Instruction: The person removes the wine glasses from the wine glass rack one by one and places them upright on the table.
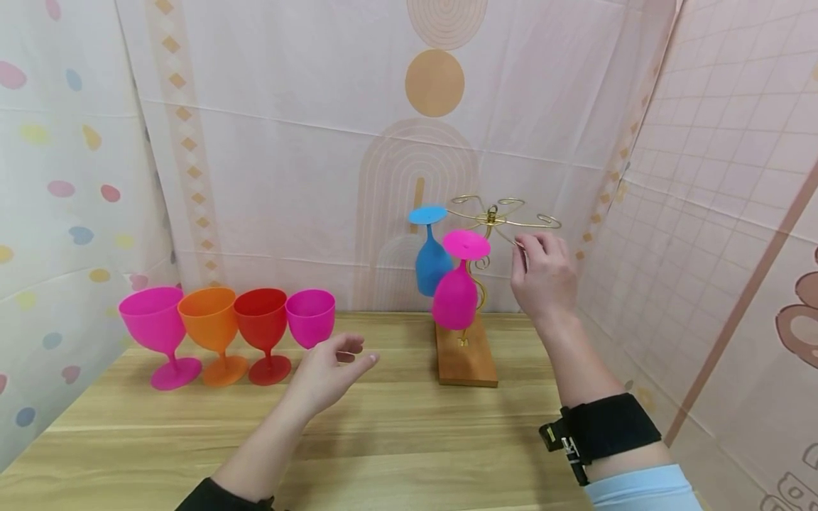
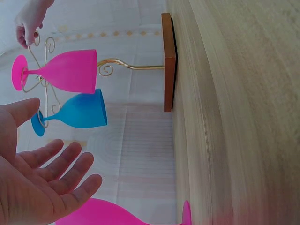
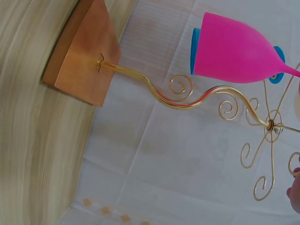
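Note:
With thumb and fingers, my right hand (image 1: 546,277) pinches the end of one curled arm of a gold wire glass rack (image 1: 492,218). A blue goblet (image 1: 433,266) and a pink goblet (image 1: 456,299) hang upside down from the rack's left side, feet up in its loops. My left hand (image 2: 42,183) holds nothing, its fingers loosely spread and palm showing in the left wrist view. It is nearest to a second pink goblet (image 1: 311,316), whose stem and foot it hides in the head view. In the right wrist view, only the fingertips (image 3: 294,192) of my right hand show.
On the left of the wooden table (image 1: 383,454), a larger pink goblet (image 1: 153,323), an orange goblet (image 1: 209,319) and a red goblet (image 1: 262,323) stand upright in a row. The rack's wooden base (image 1: 466,365) stands near the back wall cloth (image 1: 275,191).

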`<state>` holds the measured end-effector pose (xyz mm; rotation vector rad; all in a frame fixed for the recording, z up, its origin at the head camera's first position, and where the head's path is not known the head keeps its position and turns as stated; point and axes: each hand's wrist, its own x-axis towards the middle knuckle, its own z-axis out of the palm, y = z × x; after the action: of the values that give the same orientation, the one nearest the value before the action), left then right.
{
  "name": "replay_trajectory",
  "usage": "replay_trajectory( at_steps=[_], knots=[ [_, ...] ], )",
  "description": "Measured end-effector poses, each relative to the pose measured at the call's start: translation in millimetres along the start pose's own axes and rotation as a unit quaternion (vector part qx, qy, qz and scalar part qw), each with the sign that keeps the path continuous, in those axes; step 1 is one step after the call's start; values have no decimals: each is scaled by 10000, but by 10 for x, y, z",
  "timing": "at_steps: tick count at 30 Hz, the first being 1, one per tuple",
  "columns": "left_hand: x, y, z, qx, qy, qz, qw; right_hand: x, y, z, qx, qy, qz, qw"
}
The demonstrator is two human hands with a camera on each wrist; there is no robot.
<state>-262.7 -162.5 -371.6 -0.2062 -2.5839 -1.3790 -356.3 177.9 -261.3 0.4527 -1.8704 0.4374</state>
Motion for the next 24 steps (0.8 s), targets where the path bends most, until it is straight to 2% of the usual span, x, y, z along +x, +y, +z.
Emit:
replay_trajectory(
  at_steps=[9, 24],
  knots=[
    [-11, 33, -3, -32, -13, 15, 10000, 8, 67, -5, -281, 195, -80, 9994],
    [13, -10, 29, 9, 21, 65, 10000, 34, 176, -40, -588, -123, 71, 9982]
  ],
)
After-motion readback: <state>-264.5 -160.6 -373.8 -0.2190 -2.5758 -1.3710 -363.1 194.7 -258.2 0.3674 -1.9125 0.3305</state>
